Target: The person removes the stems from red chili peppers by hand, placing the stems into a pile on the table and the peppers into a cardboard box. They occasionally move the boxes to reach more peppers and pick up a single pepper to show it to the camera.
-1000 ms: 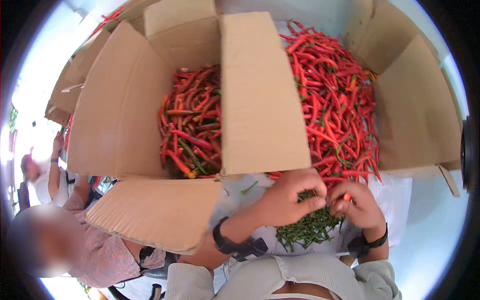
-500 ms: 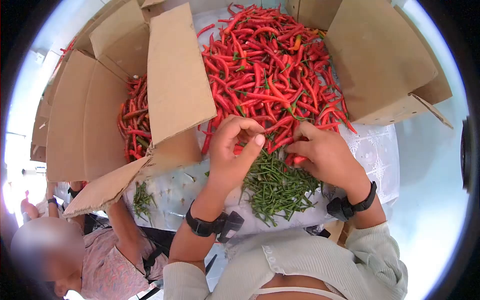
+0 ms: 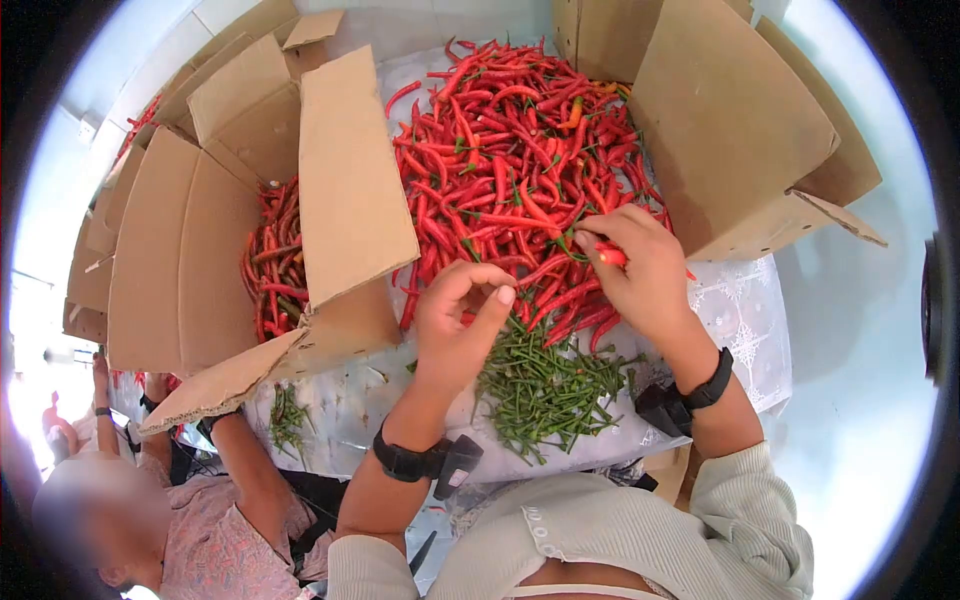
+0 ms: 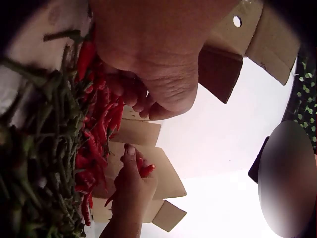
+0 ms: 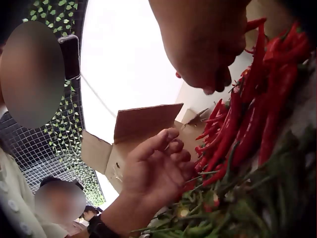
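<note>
A heap of red chilli peppers [image 3: 500, 150] lies in front of me, with a pile of green chilli stems [image 3: 550, 385] on the near side. My right hand [image 3: 640, 262] is over the near right part of the heap. It holds red chillies [image 3: 611, 257] against its palm, their ends showing past the fingers, while thumb and index reach a green stem. At the heap's near left edge is my left hand [image 3: 455, 315], fingers loosely bent and thumb apart from them. The right wrist view shows the left palm [image 5: 161, 171] with nothing held.
An open cardboard box [image 3: 150, 240] with darker red chillies [image 3: 278, 265] stands at left; its flap [image 3: 355, 180] leans toward the heap. Another cardboard box [image 3: 740, 130] is at right. A small stem pile [image 3: 288, 418] lies near a seated person [image 3: 235, 525] at left. White patterned cloth [image 3: 740, 310] covers the table.
The head view has swung, so the boxes sit further left. My right hand has moved from beside the stems up to the red heap, still holding chillies. The left hand has drawn apart from it.
</note>
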